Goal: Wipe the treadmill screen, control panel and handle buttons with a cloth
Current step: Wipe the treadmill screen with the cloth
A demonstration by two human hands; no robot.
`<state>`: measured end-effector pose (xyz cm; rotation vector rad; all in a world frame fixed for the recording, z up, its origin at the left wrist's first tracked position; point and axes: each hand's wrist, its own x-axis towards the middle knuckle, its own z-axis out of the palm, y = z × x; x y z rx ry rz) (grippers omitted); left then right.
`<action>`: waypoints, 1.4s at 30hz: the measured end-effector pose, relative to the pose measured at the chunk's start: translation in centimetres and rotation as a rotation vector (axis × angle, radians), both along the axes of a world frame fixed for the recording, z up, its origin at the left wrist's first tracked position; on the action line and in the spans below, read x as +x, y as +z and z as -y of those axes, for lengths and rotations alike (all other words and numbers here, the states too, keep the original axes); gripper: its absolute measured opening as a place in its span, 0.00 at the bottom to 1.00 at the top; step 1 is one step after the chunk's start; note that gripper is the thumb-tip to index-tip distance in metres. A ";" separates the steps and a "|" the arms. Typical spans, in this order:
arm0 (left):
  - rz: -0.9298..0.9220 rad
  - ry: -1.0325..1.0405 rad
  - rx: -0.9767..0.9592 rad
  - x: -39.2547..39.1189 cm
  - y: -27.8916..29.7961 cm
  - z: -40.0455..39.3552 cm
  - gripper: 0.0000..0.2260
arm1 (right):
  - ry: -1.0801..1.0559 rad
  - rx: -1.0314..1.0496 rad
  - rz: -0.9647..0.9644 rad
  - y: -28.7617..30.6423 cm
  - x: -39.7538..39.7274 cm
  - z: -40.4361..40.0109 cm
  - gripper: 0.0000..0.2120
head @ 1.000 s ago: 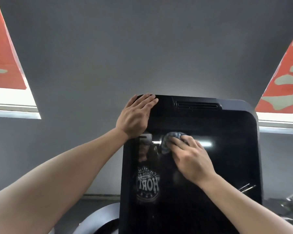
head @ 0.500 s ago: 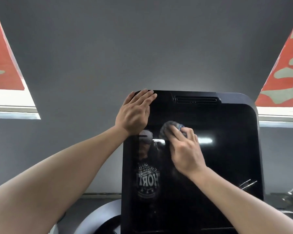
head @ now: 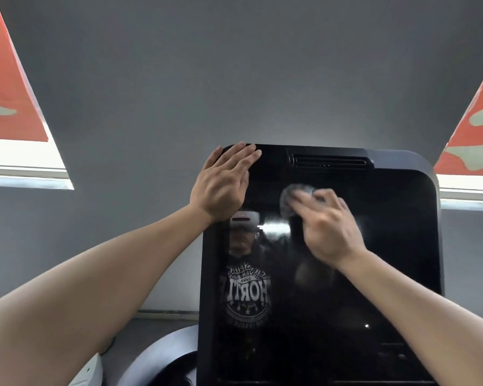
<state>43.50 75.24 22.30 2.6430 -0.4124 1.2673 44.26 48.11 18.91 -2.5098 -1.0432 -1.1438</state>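
The treadmill's tall black glossy screen [head: 388,260] fills the lower middle of the view, dark and mirroring the person in front of it. My right hand [head: 329,229] presses a small grey cloth [head: 292,199] flat against the upper middle of the glass; only the cloth's top edge shows past my fingers. My left hand [head: 221,188] lies flat with fingers together on the screen's top left corner, bracing it. A slotted vent [head: 329,162] runs along the screen's top edge. The control panel and handle buttons are out of view.
A grey wall [head: 234,79] rises behind the screen. Orange banners [head: 9,87] hang above bright windows at both sides. A curved dark part of the treadmill frame [head: 162,355] sits at the lower left of the screen.
My right hand has slid the cloth upward on the glass, from mid-screen toward the vent. My left hand stays on the top left corner.
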 end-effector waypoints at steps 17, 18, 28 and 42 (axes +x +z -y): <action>0.002 0.023 0.011 0.1 -0.1 -0.1 0.23 | -0.023 0.234 -0.027 -0.1 0.4 -2.9 0.22; 0.009 0.022 0.009 0.1 -0.1 -0.1 0.23 | -0.068 0.265 -0.036 -0.2 -0.2 -4.0 0.21; 0.013 0.010 0.002 0.1 -0.1 -0.1 0.23 | 0.052 0.077 0.023 -1.9 -2.3 -6.7 0.20; 0.012 0.011 -0.001 0.1 -0.1 0.0 0.23 | 0.036 0.224 -0.008 1.4 -0.4 -6.7 0.18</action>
